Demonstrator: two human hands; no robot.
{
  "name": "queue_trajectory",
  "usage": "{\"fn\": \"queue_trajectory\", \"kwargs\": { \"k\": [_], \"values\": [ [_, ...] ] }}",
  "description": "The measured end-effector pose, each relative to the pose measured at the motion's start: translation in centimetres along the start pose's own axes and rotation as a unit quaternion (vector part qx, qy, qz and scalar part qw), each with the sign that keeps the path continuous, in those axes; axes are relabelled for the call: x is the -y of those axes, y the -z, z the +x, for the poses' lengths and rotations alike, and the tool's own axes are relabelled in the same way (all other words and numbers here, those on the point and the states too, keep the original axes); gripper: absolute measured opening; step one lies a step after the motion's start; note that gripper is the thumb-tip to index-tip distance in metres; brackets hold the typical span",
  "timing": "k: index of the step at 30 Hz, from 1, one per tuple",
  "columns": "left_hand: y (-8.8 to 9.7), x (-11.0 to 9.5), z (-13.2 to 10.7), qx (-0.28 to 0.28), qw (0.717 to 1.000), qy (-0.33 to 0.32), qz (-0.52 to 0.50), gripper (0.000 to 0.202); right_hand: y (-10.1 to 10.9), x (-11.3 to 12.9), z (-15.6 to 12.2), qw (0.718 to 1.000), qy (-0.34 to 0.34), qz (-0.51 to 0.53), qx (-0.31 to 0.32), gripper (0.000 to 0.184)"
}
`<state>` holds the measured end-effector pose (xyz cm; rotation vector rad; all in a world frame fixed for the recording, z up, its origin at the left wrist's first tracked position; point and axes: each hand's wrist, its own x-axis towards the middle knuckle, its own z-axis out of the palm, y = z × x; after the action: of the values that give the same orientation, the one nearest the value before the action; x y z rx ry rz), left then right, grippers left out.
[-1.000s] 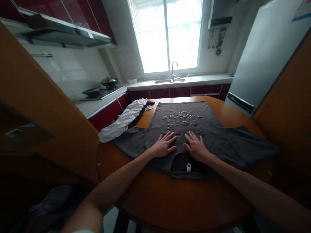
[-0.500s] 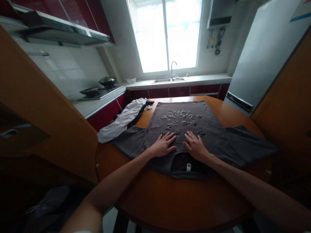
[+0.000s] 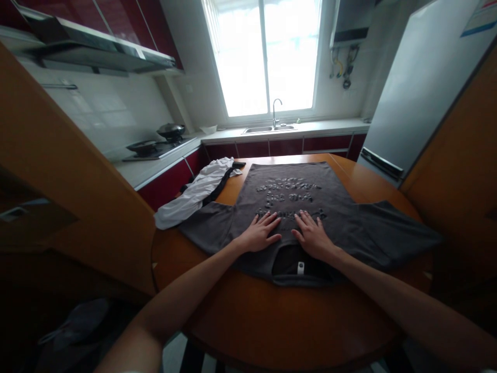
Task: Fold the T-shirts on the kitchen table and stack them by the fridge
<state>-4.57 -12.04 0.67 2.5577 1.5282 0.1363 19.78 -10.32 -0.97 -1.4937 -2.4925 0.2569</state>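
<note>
A dark grey T-shirt (image 3: 334,207) lies spread flat on the round wooden table (image 3: 295,321), its neckline toward me and its hem toward the window. Raised lettering runs across its chest, and a small white label (image 3: 301,268) shows inside the collar. My left hand (image 3: 259,233) rests flat on the shirt just left of the neckline, fingers apart. On the other side my right hand (image 3: 312,235) also lies flat, fingertips touching the lowest line of lettering. Neither hand grips the cloth. Both sleeves are stretched out sideways.
White and black clothes (image 3: 198,191) lie heaped along the table's left edge, against the shirt's left sleeve. Beyond the table are a sink (image 3: 258,129) and a stove with pans (image 3: 171,130). A fridge (image 3: 419,88) stands at the right.
</note>
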Motion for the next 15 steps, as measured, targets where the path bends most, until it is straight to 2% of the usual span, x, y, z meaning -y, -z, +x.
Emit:
{"fn": "queue_trajectory", "kwargs": {
  "k": [4, 8, 15],
  "values": [
    [0.3, -0.8, -0.2, -0.025, 0.999, -0.011, 0.016, 0.071, 0.3, 0.2, -0.2, 1.0, 0.003, 0.0, 0.027, 0.063],
    [0.2, -1.5, -0.3, 0.01, 1.0, -0.016, 0.014, 0.071, 0.4, 0.4, -0.3, 0.999, 0.0, -0.001, 0.041, 0.063],
    [0.2, -1.6, -0.3, 0.014, 1.0, -0.021, 0.011, 0.07, 0.5, 0.5, -0.4, 1.0, 0.018, -0.004, -0.01, 0.064]
  ]
}}
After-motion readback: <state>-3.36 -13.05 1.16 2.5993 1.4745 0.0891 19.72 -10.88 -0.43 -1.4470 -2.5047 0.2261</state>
